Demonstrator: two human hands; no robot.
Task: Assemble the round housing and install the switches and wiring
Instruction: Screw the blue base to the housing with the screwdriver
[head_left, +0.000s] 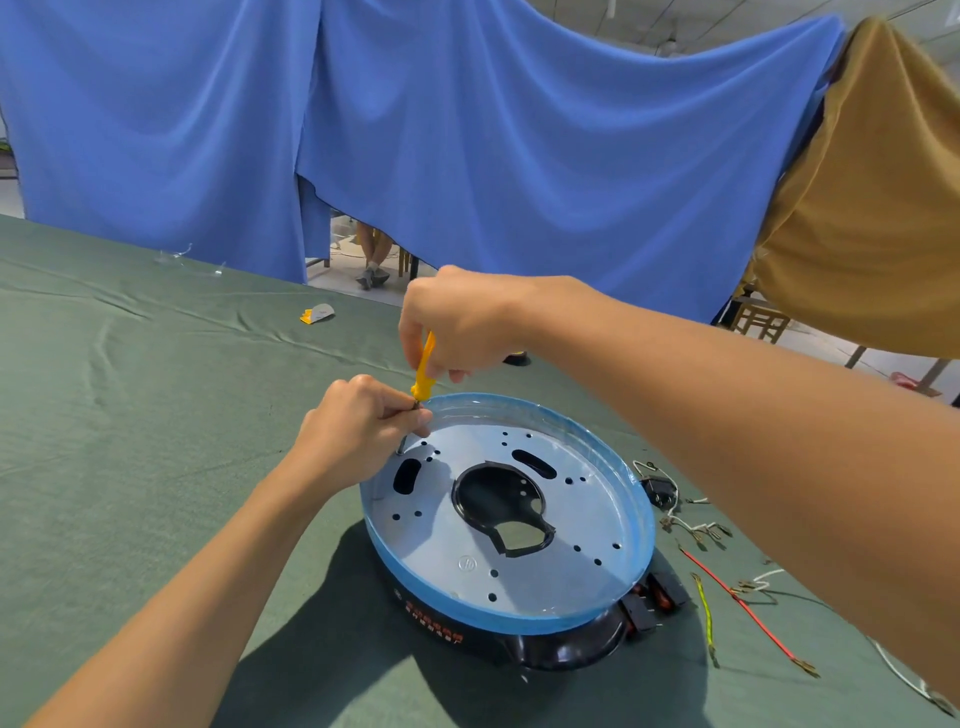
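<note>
The round housing (519, 551) lies on the green table: a silver metal plate with a blue rim, seated on a black base. My right hand (462, 322) grips the yellow handle of a screwdriver (423, 369), held upright over the plate's far left edge. My left hand (353, 426) pinches the screwdriver's shaft just below the handle, steadying the tip at a hole in the plate. Whether a screw sits under the tip is hidden. Two black switches (654, 603) lie at the housing's right side.
Loose wires lie right of the housing: a red one (748, 613), a yellow-green one (704, 603) and white ones (685, 525). A small yellow and grey scrap (317, 313) sits further back. Blue and tan cloths hang behind the table.
</note>
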